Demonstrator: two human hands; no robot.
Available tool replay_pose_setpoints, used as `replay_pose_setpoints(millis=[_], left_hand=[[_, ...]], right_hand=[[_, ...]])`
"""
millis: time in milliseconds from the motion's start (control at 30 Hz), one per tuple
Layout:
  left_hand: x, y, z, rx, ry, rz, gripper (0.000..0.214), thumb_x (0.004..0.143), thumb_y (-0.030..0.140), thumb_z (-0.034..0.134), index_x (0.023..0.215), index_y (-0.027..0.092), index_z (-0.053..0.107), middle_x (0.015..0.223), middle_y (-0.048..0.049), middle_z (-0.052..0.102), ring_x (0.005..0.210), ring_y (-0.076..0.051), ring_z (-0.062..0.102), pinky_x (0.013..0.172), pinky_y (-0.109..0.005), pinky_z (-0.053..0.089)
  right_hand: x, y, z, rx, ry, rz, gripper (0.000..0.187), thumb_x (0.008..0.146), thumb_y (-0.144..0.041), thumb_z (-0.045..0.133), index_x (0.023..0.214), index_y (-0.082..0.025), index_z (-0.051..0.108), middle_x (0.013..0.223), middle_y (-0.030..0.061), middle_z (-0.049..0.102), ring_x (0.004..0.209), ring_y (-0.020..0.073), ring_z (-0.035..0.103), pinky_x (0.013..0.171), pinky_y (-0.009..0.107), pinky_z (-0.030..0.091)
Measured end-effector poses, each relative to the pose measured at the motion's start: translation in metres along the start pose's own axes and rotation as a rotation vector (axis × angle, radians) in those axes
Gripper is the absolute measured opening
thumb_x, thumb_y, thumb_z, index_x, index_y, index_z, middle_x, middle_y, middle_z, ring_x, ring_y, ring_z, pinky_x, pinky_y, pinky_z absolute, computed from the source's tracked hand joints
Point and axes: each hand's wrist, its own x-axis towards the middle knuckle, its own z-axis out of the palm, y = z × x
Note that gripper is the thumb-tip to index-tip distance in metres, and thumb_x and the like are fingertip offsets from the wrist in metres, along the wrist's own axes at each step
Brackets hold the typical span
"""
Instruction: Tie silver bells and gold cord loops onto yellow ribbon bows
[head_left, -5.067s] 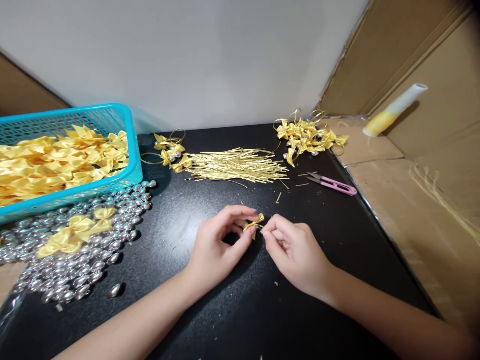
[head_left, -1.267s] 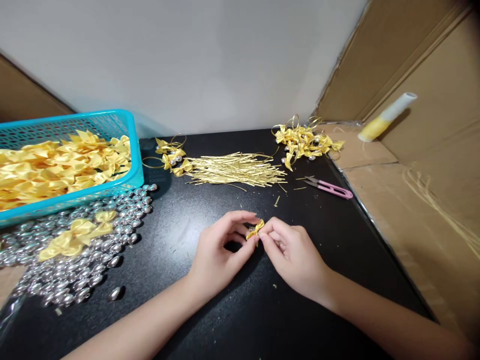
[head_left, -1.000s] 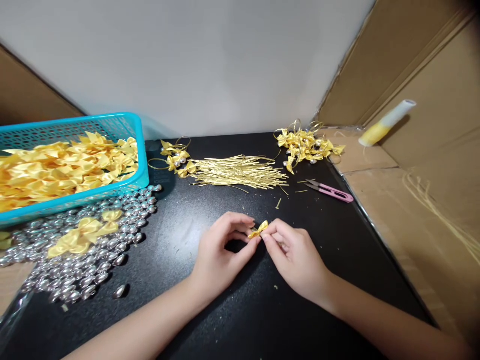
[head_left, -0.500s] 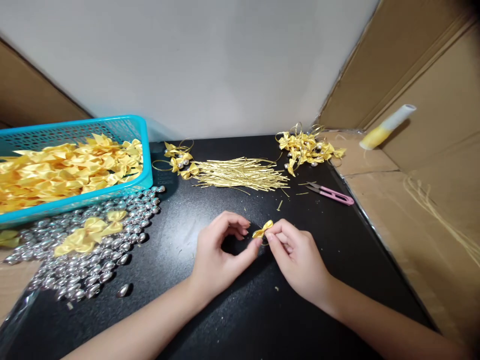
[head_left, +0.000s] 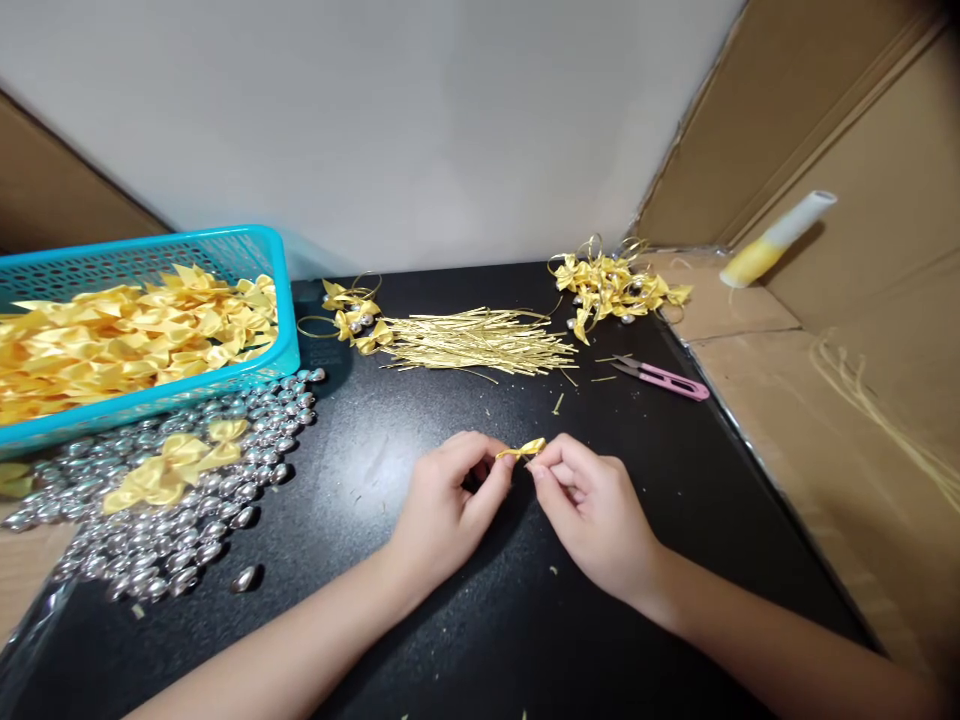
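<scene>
A small yellow satin ribbon bow (head_left: 531, 447) is held between my two hands above the black tabletop. My left hand (head_left: 459, 497) pinches the bow's left end with thumb and forefinger. My right hand (head_left: 589, 510) is closed in a pinch at the bow's lower right, its fingertips touching it; any thin cord in that pinch is too small to make out. Beyond the hands lies a bundle of gold cord pieces (head_left: 480, 340). Finished-looking bows with silver beads and gold loops form a pile (head_left: 611, 285) at the back right and a smaller group (head_left: 356, 318) to its left.
A turquoise basket (head_left: 281, 300) full of yellow bows stands at the left. Silver beads (head_left: 180, 545) spread before it, with a few loose bows (head_left: 176, 465) on top. Pink thread snips (head_left: 664, 379) lie at the right, near cardboard and a white-and-yellow tube (head_left: 780, 238).
My left thumb and forefinger have closed onto the bow's left end; before, the left fingers were apart with only the thumb near it. The bow has tilted, and my right hand stays about in place.
</scene>
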Motion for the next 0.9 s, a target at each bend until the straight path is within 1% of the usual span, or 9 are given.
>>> replay_pose_setpoints(millis=[133,200,400,567,700,900], left_hand=[[0.0008,0.0003,-0.0007,-0.005,-0.004,-0.085,0.023,0.092,0.020,0.052,0.071,0.015,0.060,0.059,0.0026,0.056,0.054,-0.010,0.049,0.053,-0.020,0.036],[0.0010,0.0000,-0.0007,0.003,-0.011,-0.104,0.026,0.094,0.023,0.049,0.070,0.016,0.057,0.058,0.0030,0.053,0.054,-0.010,0.048,0.054,-0.021,0.036],[0.0011,-0.0005,-0.0001,0.039,-0.069,-0.084,0.028,0.095,0.023,0.044,0.068,0.017,0.052,0.059,0.0027,0.049,0.058,-0.012,0.048,0.057,-0.024,0.034],[0.0011,0.0003,-0.0001,0.028,-0.089,-0.065,0.028,0.094,0.022,0.046,0.067,0.017,0.050,0.060,0.0028,0.049,0.059,-0.012,0.048,0.058,-0.024,0.034],[0.0010,0.0009,-0.0005,0.029,-0.092,-0.060,0.026,0.093,0.021,0.046,0.067,0.017,0.051,0.060,0.0024,0.050,0.060,-0.012,0.048,0.058,-0.024,0.035],[0.0006,0.0006,0.0001,0.034,-0.109,-0.041,0.025,0.092,0.021,0.046,0.068,0.017,0.053,0.060,0.0023,0.052,0.060,-0.012,0.049,0.059,-0.024,0.036]], right_hand=[[-0.0007,-0.0001,-0.0008,0.027,-0.019,0.002,0.017,0.088,-0.016,0.046,0.072,-0.020,0.045,0.047,-0.0098,0.036,0.040,0.0050,0.030,0.042,0.019,0.023],[-0.0010,-0.0003,-0.0012,0.038,-0.022,0.008,0.017,0.088,-0.017,0.046,0.072,-0.019,0.045,0.047,-0.0098,0.036,0.040,0.0050,0.030,0.042,0.019,0.023],[0.0004,-0.0041,-0.0048,0.063,-0.036,-0.011,0.018,0.088,-0.016,0.046,0.070,-0.020,0.044,0.047,-0.0105,0.031,0.040,0.0045,0.028,0.040,0.019,0.021],[0.0024,-0.0076,-0.0072,-0.004,-0.003,-0.077,0.024,0.088,-0.016,0.045,0.065,-0.019,0.042,0.050,-0.0089,0.032,0.042,0.0042,0.030,0.043,0.018,0.024],[0.0017,-0.0070,-0.0058,-0.051,0.007,-0.121,0.025,0.088,-0.015,0.045,0.063,-0.019,0.041,0.050,-0.0086,0.033,0.042,0.0037,0.031,0.043,0.017,0.025],[0.0022,-0.0038,-0.0013,-0.093,0.028,-0.143,0.026,0.087,-0.016,0.047,0.062,-0.019,0.039,0.051,-0.0084,0.032,0.043,0.0035,0.031,0.045,0.017,0.025]])
